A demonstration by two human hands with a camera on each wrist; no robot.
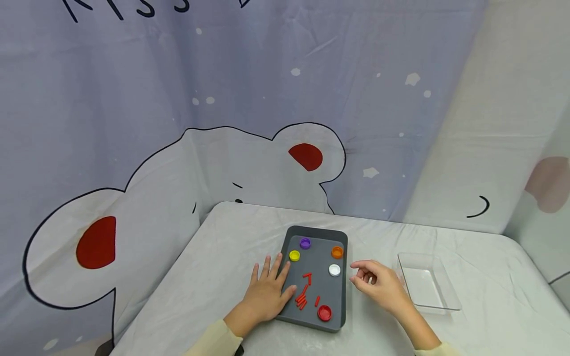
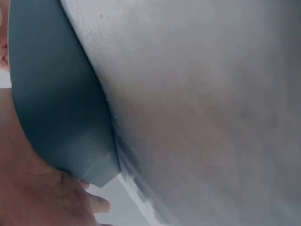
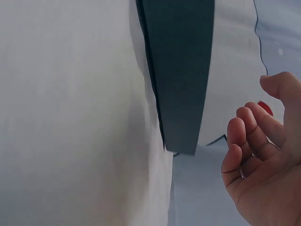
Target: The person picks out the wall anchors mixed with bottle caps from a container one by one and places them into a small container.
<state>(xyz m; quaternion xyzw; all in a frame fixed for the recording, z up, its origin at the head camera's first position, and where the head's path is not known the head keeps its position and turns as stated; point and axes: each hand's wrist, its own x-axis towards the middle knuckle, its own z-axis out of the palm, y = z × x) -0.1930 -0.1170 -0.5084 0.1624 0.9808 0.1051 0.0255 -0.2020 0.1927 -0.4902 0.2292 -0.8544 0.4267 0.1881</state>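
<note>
My left hand (image 1: 265, 292) rests with spread fingers on the left rim of a grey tray (image 1: 327, 289). In the left wrist view, its palm (image 2: 42, 193) lies against the tray's outer wall. Off the tray's right side hovers my right hand (image 1: 383, 287), thumb and fingers loosely bent with nothing between them. Several short red sticks (image 1: 301, 299) lie scattered in the tray's near half, beside a red round cap (image 1: 324, 313). Farther up are small round caps: white (image 1: 334, 270), orange (image 1: 337, 252), yellow (image 1: 294, 255) and purple (image 1: 305, 243).
A clear plastic box (image 1: 429, 287) stands on the white-covered table (image 1: 236, 237), right of my right hand. Behind the table hangs a printed curtain (image 1: 249, 74) with bear drawings.
</note>
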